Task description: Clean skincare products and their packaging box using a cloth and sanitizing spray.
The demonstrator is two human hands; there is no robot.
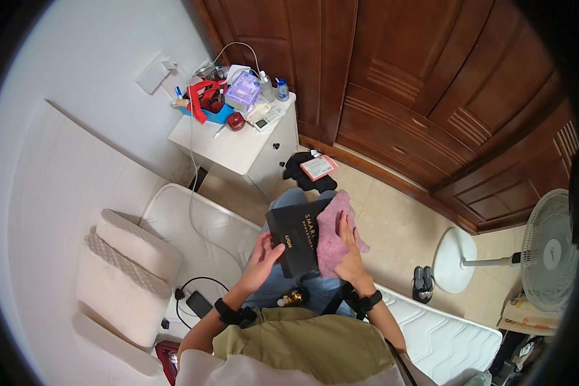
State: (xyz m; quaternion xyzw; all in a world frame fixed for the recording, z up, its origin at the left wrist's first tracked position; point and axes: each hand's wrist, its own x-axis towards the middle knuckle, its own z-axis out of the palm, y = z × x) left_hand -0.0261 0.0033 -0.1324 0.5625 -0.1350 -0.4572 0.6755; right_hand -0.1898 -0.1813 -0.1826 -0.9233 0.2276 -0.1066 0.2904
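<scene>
A flat black box (pixel 291 249) with gold lettering lies over my lap, above my jeans. My left hand (pixel 261 260) grips its left edge, thumb on the front face and the other fingers partly hidden. A crumpled pink cloth (pixel 331 233) covers the box's right end. Over that cloth rests my right hand (pixel 349 254), its fingers fairly straight, pressing the cloth against the box. Between my legs, close to my waist, sits a small gold-coloured item (pixel 294 297) whose kind I cannot make out.
Ahead-left stands a white nightstand (pixel 238 154) crowded with small items. A phone (pixel 199 305) and cable lie on the bed at left, near beige pillows (pixel 125 276). On the right are a standing fan (pixel 550 254) and slippers (pixel 423 283). A wooden wardrobe (pixel 399 83) lines the far side.
</scene>
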